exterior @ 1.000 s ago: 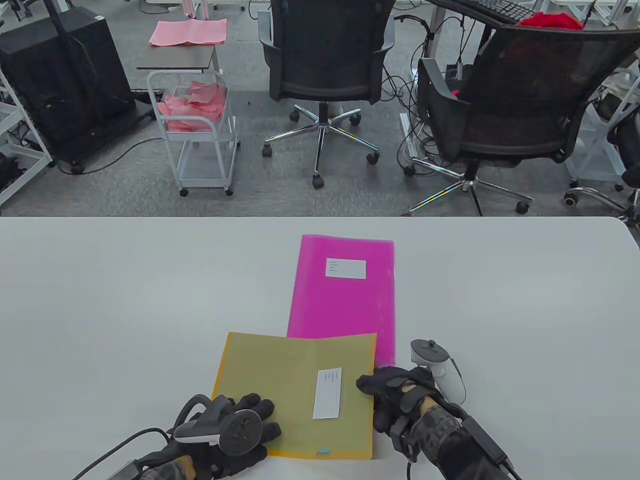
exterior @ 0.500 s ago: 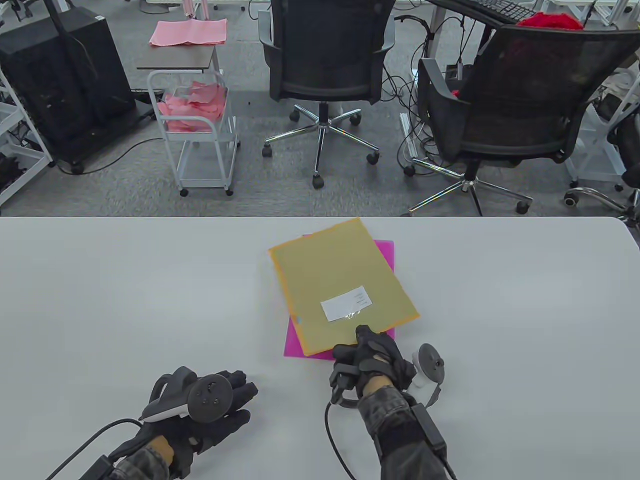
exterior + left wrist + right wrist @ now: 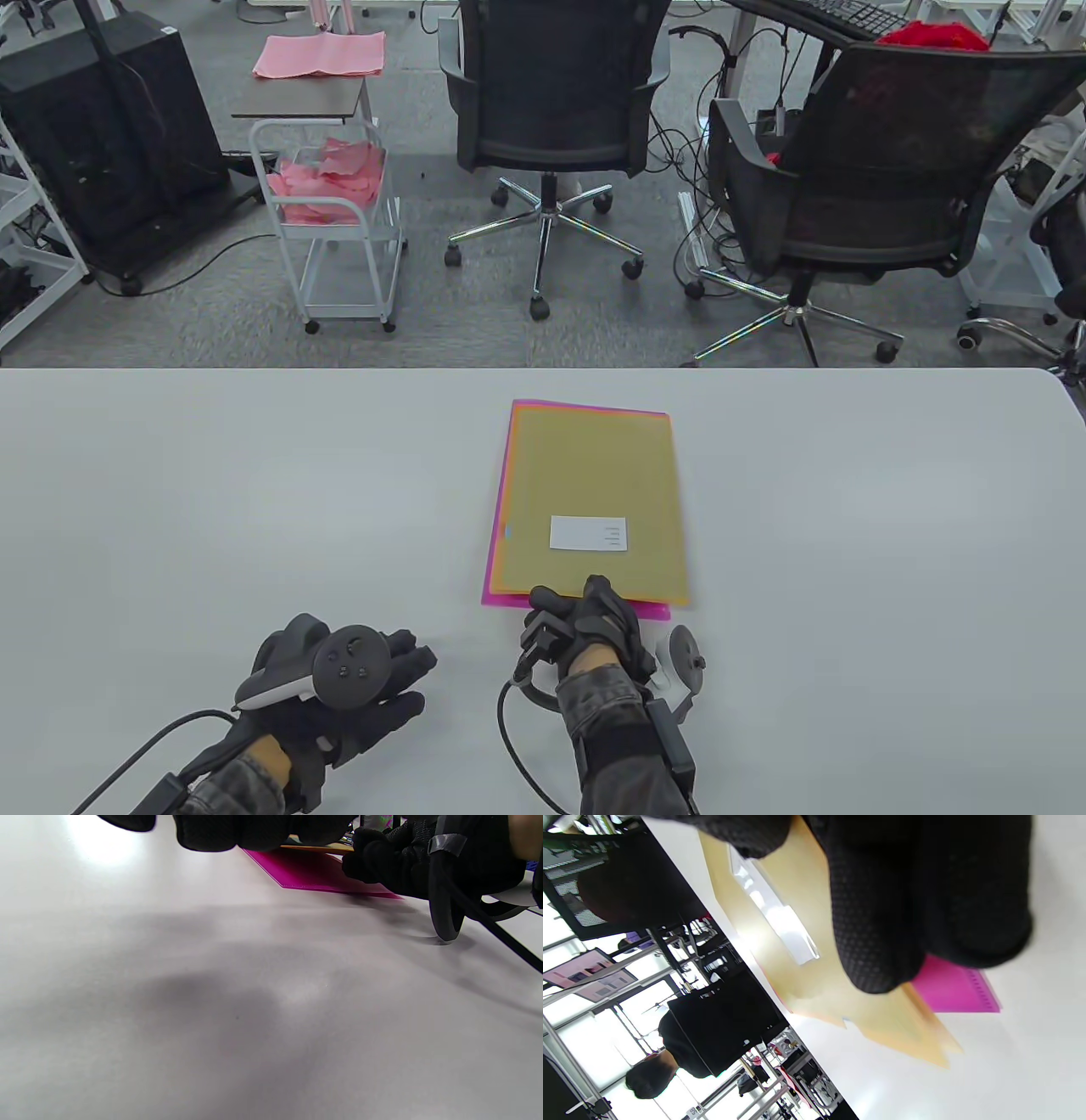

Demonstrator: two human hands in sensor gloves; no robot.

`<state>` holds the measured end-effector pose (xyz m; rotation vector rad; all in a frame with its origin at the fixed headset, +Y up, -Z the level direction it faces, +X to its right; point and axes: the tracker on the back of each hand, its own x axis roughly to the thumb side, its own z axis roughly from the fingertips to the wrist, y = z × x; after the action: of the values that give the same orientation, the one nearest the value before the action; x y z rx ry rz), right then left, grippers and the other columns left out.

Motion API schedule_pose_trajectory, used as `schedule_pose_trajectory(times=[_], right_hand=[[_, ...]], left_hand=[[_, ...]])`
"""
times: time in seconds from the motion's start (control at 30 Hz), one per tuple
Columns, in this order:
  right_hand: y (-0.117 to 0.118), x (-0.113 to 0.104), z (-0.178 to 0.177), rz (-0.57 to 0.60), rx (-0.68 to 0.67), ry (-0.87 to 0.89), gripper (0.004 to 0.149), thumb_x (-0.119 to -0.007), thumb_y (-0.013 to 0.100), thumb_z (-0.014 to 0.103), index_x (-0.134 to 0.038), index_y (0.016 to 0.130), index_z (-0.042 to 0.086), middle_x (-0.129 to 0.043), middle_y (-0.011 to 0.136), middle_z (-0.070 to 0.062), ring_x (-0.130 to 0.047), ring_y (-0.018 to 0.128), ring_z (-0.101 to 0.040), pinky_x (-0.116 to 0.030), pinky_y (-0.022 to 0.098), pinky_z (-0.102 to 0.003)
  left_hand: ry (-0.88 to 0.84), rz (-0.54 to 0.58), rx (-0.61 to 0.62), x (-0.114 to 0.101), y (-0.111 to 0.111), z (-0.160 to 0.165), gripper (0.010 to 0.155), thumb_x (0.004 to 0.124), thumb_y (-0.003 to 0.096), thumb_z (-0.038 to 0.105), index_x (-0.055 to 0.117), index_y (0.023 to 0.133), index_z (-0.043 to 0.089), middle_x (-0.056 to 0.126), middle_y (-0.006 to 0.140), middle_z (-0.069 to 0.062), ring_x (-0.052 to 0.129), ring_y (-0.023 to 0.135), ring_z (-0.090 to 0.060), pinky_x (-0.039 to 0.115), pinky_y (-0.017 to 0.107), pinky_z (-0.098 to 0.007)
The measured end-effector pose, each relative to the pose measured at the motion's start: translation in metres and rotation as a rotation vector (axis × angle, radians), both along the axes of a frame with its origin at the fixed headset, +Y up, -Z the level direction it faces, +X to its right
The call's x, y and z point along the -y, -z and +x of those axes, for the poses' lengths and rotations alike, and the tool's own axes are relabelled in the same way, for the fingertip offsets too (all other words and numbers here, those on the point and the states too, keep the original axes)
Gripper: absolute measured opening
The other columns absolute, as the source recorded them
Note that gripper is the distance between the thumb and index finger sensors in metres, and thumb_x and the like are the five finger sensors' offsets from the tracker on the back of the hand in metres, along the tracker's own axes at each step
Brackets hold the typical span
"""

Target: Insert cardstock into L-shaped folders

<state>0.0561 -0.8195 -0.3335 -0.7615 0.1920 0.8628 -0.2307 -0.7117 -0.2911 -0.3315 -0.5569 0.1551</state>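
Observation:
A translucent yellow L-shaped folder [image 3: 590, 484] with a white label [image 3: 589, 533] lies flat on a magenta folder [image 3: 501, 599], nearly edge to edge. Only a thin magenta strip shows along the left and near sides. My right hand [image 3: 570, 594] is at the yellow folder's near edge, its fingers curled and pinching it. In the right wrist view the fingertips [image 3: 878, 955] lie over the yellow folder [image 3: 797, 908], and a corner of the magenta folder [image 3: 954, 988] shows beside them. My left hand [image 3: 399, 671] rests on the table to the left, fingers relaxed, holding nothing.
The white table [image 3: 254, 475] stretches wide on both sides of the folders. Beyond its far edge stand two black office chairs [image 3: 551, 102] and a white cart [image 3: 331, 212] with pink sheets. A glove cable [image 3: 509, 722] loops beside my right wrist.
The right hand carried the yellow folder from the near table, turned it, and laid it squarely on the magenta folder. The left hand let go and drew back left.

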Motion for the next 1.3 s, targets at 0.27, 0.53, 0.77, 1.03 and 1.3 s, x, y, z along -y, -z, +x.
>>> schedule_pose_trajectory(times=[0.27, 0.53, 0.77, 1.03, 1.3], right_hand=[[-0.008, -0.01, -0.003, -0.11, -0.281, 0.117, 0.08, -0.065, 0.048, 0.049, -0.029, 0.086, -0.012, -0.065, 0.078, -0.04, -0.099, 0.044, -0.038, -0.092, 0.027, -0.047], [0.003, -0.046, 0.026, 0.166, -0.46, -0.175, 0.082, -0.065, 0.048, 0.051, -0.025, 0.088, -0.008, -0.058, 0.081, -0.042, -0.094, 0.048, -0.043, -0.087, 0.029, -0.05], [0.013, -0.076, 0.092, 0.349, -0.629, -0.866, 0.085, -0.07, 0.044, 0.056, -0.028, 0.091, -0.001, -0.05, 0.088, -0.039, -0.082, 0.062, -0.051, -0.079, 0.04, -0.057], [-0.007, -0.081, 0.146, 0.166, -0.83, -1.627, 0.096, -0.076, 0.032, 0.066, -0.023, 0.096, 0.019, -0.032, 0.102, -0.027, -0.055, 0.084, -0.056, -0.065, 0.054, -0.065], [-0.018, -0.068, 0.159, -0.213, -1.087, -1.841, 0.102, -0.072, 0.03, 0.075, 0.005, 0.088, 0.041, 0.016, 0.101, -0.005, 0.007, 0.097, -0.036, -0.016, 0.072, -0.072]], left_hand=[[0.019, -0.025, -0.001, 0.002, 0.0, 0.001, 0.063, 0.062, 0.0503, 0.06, 0.061, 0.105, 0.029, 0.064, 0.112, -0.012, 0.074, 0.101, -0.043, 0.064, 0.067, -0.065], [0.012, -0.002, -0.045, 0.003, 0.001, -0.004, 0.064, 0.063, 0.0497, 0.061, 0.059, 0.106, 0.029, 0.064, 0.112, -0.012, 0.075, 0.1, -0.043, 0.065, 0.066, -0.064], [0.033, 0.06, -0.175, 0.016, 0.01, -0.023, 0.081, 0.064, 0.0458, 0.069, 0.04, 0.111, 0.026, 0.053, 0.116, -0.013, 0.071, 0.102, -0.046, 0.065, 0.065, -0.065], [0.049, 0.114, -0.258, 0.025, 0.015, -0.041, 0.095, 0.062, 0.0421, 0.079, 0.029, 0.112, 0.024, 0.032, 0.119, -0.015, 0.056, 0.108, -0.051, 0.058, 0.068, -0.07], [0.15, 0.203, -0.333, 0.03, 0.016, -0.055, 0.101, 0.059, 0.0393, 0.085, 0.02, 0.112, 0.026, 0.023, 0.12, -0.015, 0.044, 0.111, -0.052, 0.046, 0.069, -0.076]])
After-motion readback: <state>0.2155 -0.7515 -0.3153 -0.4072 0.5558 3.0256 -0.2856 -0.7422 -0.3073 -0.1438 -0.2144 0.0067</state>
